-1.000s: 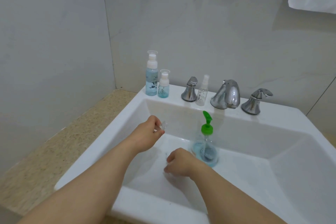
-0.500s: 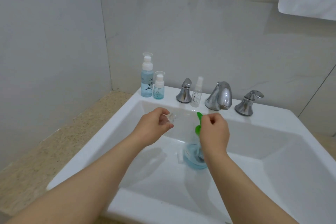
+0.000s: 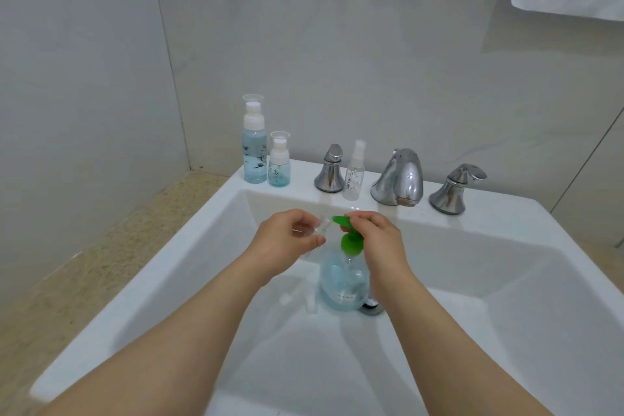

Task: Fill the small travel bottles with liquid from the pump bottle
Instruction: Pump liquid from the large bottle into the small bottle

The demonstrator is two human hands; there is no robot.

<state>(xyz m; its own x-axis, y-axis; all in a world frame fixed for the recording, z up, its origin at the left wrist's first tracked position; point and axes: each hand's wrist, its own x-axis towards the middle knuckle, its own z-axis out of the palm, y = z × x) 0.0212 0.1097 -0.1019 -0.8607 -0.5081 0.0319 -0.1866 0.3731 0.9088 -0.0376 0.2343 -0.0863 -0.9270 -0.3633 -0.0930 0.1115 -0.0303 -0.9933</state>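
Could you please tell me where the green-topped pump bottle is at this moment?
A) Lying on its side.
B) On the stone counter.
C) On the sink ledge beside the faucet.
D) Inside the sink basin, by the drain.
D: the pump bottle stands upright in the sink basin beside the drain, the right hand gripping its green top, the left hand holding a small clear bottle by it.

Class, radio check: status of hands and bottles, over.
Left hand pinches small clear travel bottle at nozzle. Right hand grips green-topped pump bottle, standing in white sink. Nothing in the way.
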